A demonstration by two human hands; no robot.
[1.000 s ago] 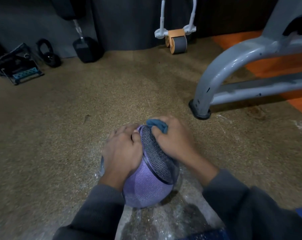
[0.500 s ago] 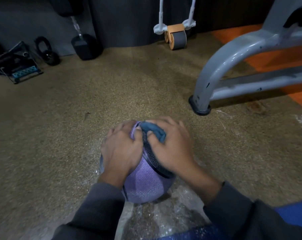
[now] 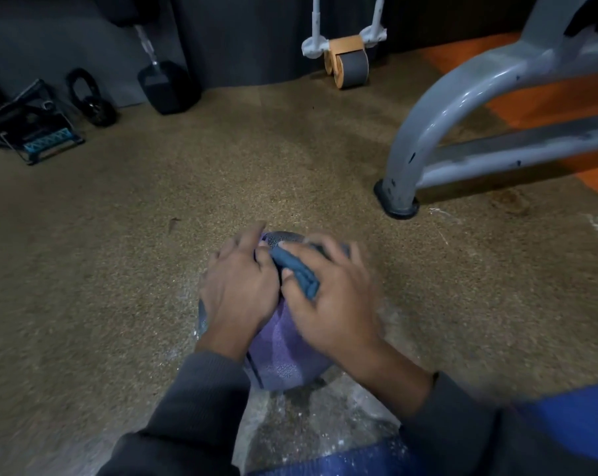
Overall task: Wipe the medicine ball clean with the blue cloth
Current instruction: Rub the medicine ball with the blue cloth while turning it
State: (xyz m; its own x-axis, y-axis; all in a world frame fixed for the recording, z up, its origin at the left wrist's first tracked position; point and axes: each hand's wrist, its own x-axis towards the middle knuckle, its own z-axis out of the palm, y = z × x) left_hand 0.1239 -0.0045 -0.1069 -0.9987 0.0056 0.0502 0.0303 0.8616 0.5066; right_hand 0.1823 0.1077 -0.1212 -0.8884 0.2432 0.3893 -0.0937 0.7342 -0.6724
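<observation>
The medicine ball (image 3: 283, 355) sits on the speckled brown floor (image 3: 119, 286) between both hands — purple, finely patterned, with a dark grey textured panel at its top. The left hand (image 3: 237, 293) lies spread over its left side, fingers fairly straight. The right hand (image 3: 331, 300) presses a folded blue cloth (image 3: 295, 273) against the upper surface, the fingers curled over the cloth. White dust flecks the floor around the ball.

Near centre: your medicine ball (image 3: 283, 359) sits on the floor (image 3: 119, 269).
On it: your left hand (image 3: 239, 293) left, right hand (image 3: 335, 304) right, cloth (image 3: 299, 274) between.
Far right: frame leg (image 3: 402, 180).
Far centre: roller (image 3: 349, 65).
Far left: dumbbell (image 3: 167, 85), kettlebell (image 3: 91, 99).
</observation>
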